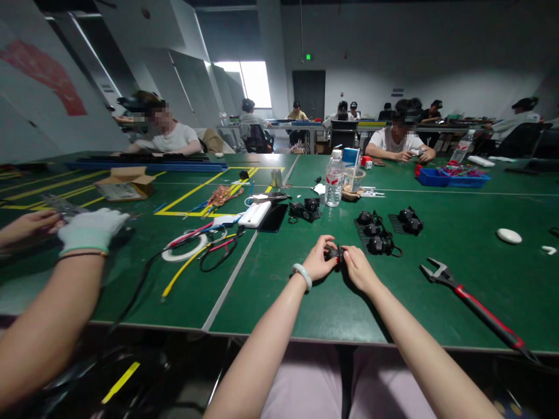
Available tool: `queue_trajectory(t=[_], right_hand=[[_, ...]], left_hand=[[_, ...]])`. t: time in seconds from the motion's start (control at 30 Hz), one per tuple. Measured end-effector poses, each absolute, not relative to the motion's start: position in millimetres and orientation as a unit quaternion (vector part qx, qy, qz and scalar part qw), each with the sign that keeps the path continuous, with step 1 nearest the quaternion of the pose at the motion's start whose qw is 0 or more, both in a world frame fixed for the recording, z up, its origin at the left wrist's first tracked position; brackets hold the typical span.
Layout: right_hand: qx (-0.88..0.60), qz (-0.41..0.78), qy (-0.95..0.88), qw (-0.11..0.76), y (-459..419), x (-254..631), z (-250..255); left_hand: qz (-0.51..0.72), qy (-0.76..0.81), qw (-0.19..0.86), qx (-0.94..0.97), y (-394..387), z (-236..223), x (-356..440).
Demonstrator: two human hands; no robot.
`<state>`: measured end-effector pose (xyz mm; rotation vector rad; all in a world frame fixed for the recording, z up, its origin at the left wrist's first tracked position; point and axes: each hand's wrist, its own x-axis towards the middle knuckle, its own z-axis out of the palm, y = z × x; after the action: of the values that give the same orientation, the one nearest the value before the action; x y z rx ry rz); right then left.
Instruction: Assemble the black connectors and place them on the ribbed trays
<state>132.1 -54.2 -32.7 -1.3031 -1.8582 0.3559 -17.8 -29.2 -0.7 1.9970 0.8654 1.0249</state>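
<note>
My left hand (319,259), with a pale bangle at its wrist, has its fingers closed on a small black plastic part (336,254) just above the green table. From the other side my right hand (358,267) grips the same part, thumb and fingers pressed to it. A touch of red shows on the part; much of it is hidden by fingers. Ahead and to the right lie black connector-like pieces (375,233) with flat plates, and a smaller set (407,221) of the same kind. Similar black pieces (305,209) sit ahead to the left.
A red-handled adjustable wrench (476,308) lies at right, near a white oval object (509,235). A water bottle (335,179) stands ahead. Cables, a tape ring (185,248) and a white power bank (255,215) lie left. A co-worker's gloved hand (91,230) works at far left.
</note>
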Motion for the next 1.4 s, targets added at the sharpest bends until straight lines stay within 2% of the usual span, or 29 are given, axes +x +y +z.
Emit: queue_trajectory(t=[0.3, 0.5, 0.67, 0.83, 1.1, 1.27, 1.4], right_hand=[[-0.47, 0.168, -0.755, 0.425, -66.6, 133.5, -22.3], [-0.43, 0.231, -0.762, 0.426, -88.4, 138.6, -14.7], [-0.465, 0.25, -0.735, 0.425, -128.5, 146.1, -19.2], [-0.518, 0.258, -0.667, 0.47, -149.9, 163.8, -31.7], [-0.529, 0.326, -0.572, 0.535, -164.3, 181.7, -40.2], [-0.519, 0.371, -0.541, 0.548, -172.9, 200.5, -27.8], [-0.541, 0.335, -0.547, 0.544, -168.9, 242.8, -6.0]], left_hand=[[0.382, 0.349, 0.304, 0.8, -38.0, 6.0, -11.9], [0.337, 0.398, 0.261, 0.812, -73.4, 8.4, -5.5], [0.307, 0.439, 0.206, 0.819, -125.8, 5.5, -20.0], [0.274, 0.51, 0.134, 0.804, -159.9, 2.8, -52.8], [0.229, 0.58, 0.008, 0.782, -161.0, -2.5, -79.8], [0.213, 0.582, -0.025, 0.785, -160.4, -9.9, -77.1], [0.215, 0.571, -0.039, 0.792, -159.2, -10.9, -78.4]])
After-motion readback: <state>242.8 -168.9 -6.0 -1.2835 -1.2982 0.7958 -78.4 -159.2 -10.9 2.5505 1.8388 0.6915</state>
